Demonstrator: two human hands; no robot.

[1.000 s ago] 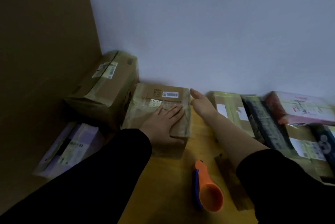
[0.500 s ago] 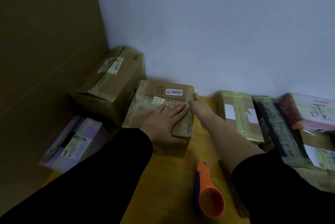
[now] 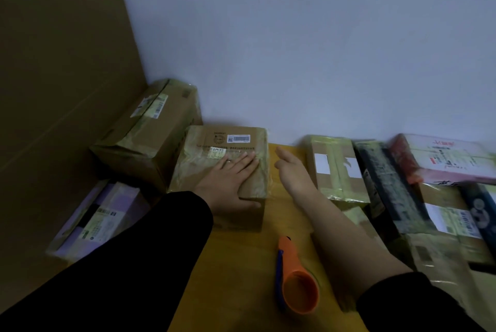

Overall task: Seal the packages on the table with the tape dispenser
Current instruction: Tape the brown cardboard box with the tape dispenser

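A taped brown cardboard box [image 3: 214, 143] with a barcode label stands near the wall at the middle of the wooden table [image 3: 241, 264]. My left hand [image 3: 228, 181] lies flat on its top with the fingers straight. My right hand [image 3: 291, 170] hovers open just right of the box, not touching it. The orange tape dispenser [image 3: 298, 286] with a blue edge lies on the table in front, between my forearms, held by neither hand.
A larger taped box [image 3: 150, 130] stands in the left corner, and a purple package [image 3: 96, 216] lies below it. Several wrapped parcels [image 3: 335, 165] crowd the right side, with a red-and-white one [image 3: 440, 159] on top. A brown board [image 3: 53, 90] walls the left.
My right hand has come off the box's right edge and now hovers beside it. The left hand stays flat on the box. The dispenser has not moved.
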